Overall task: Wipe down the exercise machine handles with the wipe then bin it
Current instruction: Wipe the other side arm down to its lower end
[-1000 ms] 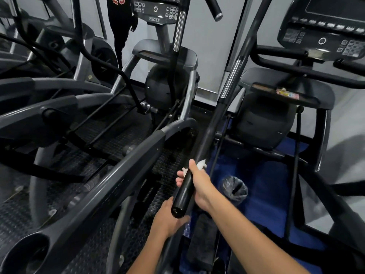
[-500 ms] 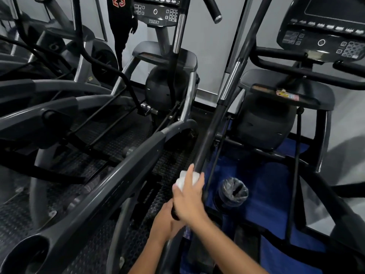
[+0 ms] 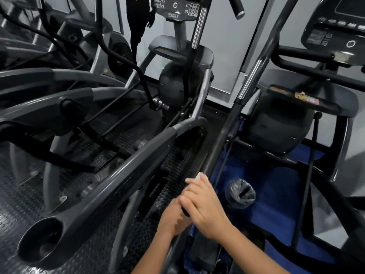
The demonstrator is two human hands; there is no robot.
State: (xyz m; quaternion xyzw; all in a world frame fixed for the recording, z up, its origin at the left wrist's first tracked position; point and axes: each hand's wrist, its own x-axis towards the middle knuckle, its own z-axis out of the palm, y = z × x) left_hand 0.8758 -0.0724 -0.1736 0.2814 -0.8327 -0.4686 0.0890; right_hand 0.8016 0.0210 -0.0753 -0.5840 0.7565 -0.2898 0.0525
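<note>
Wipe point(image 3: 199, 176) barely shows under right hand point(image 3: 205, 206), fingers clenched round handle point(image 3: 223, 135); left hand point(image 3: 173, 220) grips lower. Risk: wipe slips out mid-stroke, misses bin point(image 3: 240, 193).

The handle point(image 3: 221, 139) in the grip is matt black, turning to bright chrome higher up the bar. A sliver of white wipe point(image 3: 199, 176) shows at the fingertips of the right hand point(image 3: 205, 206). Just right of the grip, the small bin point(image 3: 240, 193) wears a crinkled, glossy black liner. Under it the floor mat point(image 3: 276, 184) is deep blue. Left of the grip the rubber flooring point(image 3: 177, 165) is black with a raised stud pattern. The rail point(image 3: 122, 175) further left is dark grey. Far above the grip, the console point(image 3: 177, 6) is black with white-outlined buttons, against a pale grey wall point(image 3: 225, 46).
</note>
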